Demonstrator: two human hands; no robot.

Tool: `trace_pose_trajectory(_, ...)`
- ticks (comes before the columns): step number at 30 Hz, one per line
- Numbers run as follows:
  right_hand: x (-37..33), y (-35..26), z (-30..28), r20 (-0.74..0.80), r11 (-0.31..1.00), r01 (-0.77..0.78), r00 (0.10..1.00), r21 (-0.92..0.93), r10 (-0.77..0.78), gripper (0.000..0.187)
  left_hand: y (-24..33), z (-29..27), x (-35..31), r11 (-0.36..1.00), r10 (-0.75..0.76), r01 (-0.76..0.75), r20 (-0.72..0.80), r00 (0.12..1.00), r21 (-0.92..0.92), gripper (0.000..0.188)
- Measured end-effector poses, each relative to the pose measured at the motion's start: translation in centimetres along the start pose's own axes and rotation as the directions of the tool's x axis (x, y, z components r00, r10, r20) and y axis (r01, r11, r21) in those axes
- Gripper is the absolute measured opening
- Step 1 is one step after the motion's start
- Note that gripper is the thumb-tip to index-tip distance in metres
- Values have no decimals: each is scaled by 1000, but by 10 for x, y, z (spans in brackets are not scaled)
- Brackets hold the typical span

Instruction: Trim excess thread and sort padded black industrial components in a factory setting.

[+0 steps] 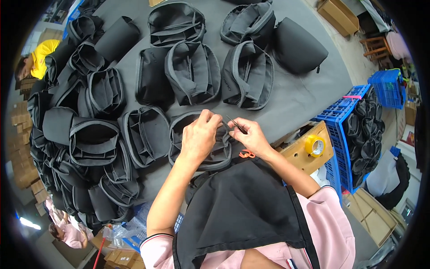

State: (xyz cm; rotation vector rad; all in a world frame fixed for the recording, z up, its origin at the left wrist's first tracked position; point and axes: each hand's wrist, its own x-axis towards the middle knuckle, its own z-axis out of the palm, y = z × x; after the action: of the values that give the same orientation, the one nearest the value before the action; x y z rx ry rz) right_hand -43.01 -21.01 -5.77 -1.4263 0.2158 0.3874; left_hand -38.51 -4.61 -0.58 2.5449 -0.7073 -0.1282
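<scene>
A black zippered pouch (pixel 179 130) lies open right in front of me, its grey-edged rim partly hidden by my hands. My left hand (pixel 199 136) is closed over it, the fingers pinched at its upper edge. In my right hand (pixel 248 134), just beside, the fingers close on a thin dark pointed tool (pixel 236 125); whether it is tweezers or snips I cannot tell. An orange looped piece (pixel 247 154) shows under that hand, near the wrist. Another open pouch (pixel 145 136) stands left of my left hand.
Several open pouches (pixel 192 74) stand farther up the grey table (pixel 295 98), with a dense heap (pixel 85 179) on the left. To the right are a wooden box (pixel 309 152) with yellow tape (pixel 315 146) and a blue crate (pixel 338 121) of pouches. Other people work at far left.
</scene>
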Motion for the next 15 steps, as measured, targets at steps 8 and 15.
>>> trace_pose_trajectory(8,-5,6,0,-18,999,-26,1000,-29,26,19,1,0,5,991,105,-103,19,994,-87,16)
trace_pose_trajectory(15,-25,-16,-8,-191,849,215,920,-483,-342,26,4,4,-3,995,59,-62,-33,998,-79,18)
